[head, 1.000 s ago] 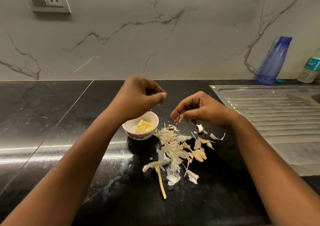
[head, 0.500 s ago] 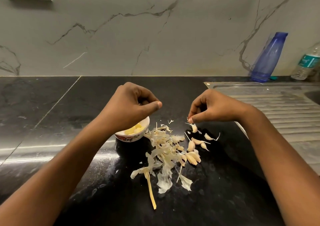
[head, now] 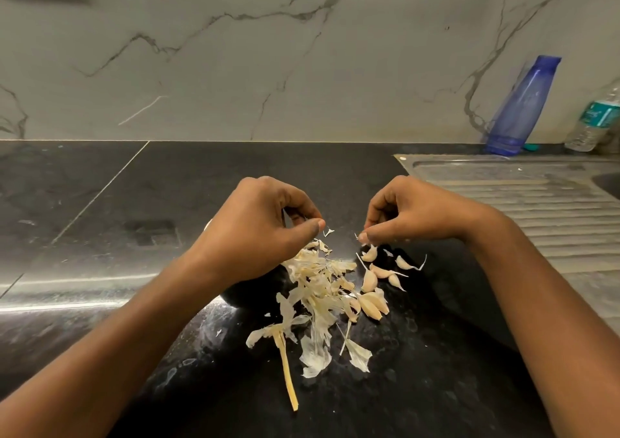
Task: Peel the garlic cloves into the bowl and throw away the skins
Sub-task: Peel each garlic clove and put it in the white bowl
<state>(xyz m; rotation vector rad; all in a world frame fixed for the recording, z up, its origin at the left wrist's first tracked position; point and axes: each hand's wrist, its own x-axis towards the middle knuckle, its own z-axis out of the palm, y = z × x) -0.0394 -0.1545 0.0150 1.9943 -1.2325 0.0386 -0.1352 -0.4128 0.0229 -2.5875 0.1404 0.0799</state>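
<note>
- The marble wall [head: 302, 68] is closing off the back of the space, so you are working in a shallow strip in front of it.
- The black countertop [head: 100, 236] is lying flat, hard and glossy. Thin skins are likely clinging to it, so expect to be sweeping them up, not plucking them.
- The steel drainboard [head: 520, 209] is running along your right, with a blue bottle [head: 523, 105] and a clear water bottle [head: 597, 119] standing behind it, well apart from the work.
- Your left hand [head: 265, 233] is hovering with its fingers curled against the thumb. I cannot tell whether it is holding anything.
- The bowl is sitting almost wholly hidden behind that hand.
- Your right hand [head: 419, 216] is reaching down apart from the left, thumb and forefinger pinching the tip of one clove [head: 370, 254].
- The pile of skins [head: 318, 280] is lying between your forearms. It is looking papery, weightless and brittle, so be gathering it loosely in a cupped hand.
- The dry stem [head: 285, 364] is lying at the pile's near edge, looking stiff enough to lift by its middle.
- The unpeeled cloves [head: 372, 303] are resting just right of the pile. They are probably small, firm and light, so be gripping each by its body and tearing from the pointed tail.
</note>
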